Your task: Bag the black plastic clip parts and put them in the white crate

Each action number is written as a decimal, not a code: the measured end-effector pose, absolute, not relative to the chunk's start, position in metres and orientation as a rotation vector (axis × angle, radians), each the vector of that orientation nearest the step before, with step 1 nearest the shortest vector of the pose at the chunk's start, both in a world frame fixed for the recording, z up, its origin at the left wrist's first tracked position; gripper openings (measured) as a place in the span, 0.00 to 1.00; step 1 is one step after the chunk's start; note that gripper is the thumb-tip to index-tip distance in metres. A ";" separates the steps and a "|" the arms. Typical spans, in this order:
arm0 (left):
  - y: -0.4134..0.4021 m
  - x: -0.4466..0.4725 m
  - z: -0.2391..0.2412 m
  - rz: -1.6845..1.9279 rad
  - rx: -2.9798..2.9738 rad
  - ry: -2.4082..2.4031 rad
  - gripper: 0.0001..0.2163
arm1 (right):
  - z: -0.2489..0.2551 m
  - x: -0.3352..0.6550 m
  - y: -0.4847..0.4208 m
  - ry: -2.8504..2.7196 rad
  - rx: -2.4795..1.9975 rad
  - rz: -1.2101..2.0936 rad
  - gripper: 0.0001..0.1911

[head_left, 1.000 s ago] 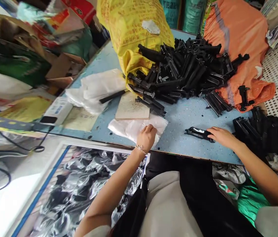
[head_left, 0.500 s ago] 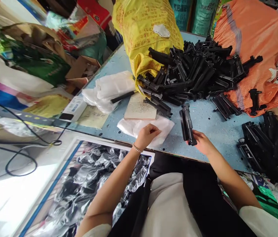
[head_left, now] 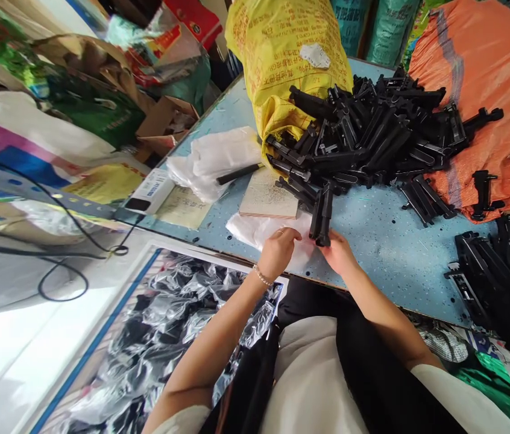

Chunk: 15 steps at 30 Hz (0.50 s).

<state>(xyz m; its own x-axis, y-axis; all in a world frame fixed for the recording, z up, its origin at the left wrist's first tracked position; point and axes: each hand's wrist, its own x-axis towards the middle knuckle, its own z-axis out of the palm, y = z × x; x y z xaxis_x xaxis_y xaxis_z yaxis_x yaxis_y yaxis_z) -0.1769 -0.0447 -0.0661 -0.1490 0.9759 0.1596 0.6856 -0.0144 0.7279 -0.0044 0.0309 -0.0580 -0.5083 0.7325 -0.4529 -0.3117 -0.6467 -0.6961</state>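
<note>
My right hand (head_left: pixel 339 253) grips a long black plastic part (head_left: pixel 322 214) by its near end, tilted up over the table's front edge. Beside it, my left hand (head_left: pixel 280 253) is closed in a pinch on a thin clear plastic bag (head_left: pixel 302 256). The bag spreads toward the black part's lower end; whether the part is inside its mouth I cannot tell. Under and behind my left hand lies a stack of white translucent bags (head_left: pixel 248 232), partly beneath a tan board (head_left: pixel 268 196).
A heap of black parts (head_left: pixel 372 129) spills from a yellow sack (head_left: pixel 291 48) on the blue table (head_left: pixel 372 241). An orange sack (head_left: pixel 485 66) lies at right, near more black parts (head_left: pixel 485 271). Below left, a container holds bagged parts (head_left: pixel 164 325).
My right hand has brought the black part leftward, close to my left hand. My left hand keeps its pinch near the bag stack. The view has shifted slightly.
</note>
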 end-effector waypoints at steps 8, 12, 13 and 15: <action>-0.052 -0.182 -0.059 0.612 2.181 2.012 0.22 | -0.044 0.069 -0.008 -0.909 -0.989 2.439 0.25; -0.047 -0.183 -0.065 0.919 2.140 1.943 0.24 | -0.060 0.084 -0.032 -0.655 -0.920 2.800 0.26; -0.049 -0.183 -0.064 0.982 2.160 1.924 0.24 | -0.066 0.079 -0.034 -0.541 -0.940 2.833 0.27; -0.056 -0.177 -0.060 1.050 2.231 1.874 0.27 | -0.077 0.064 -0.031 -0.408 -0.957 2.846 0.31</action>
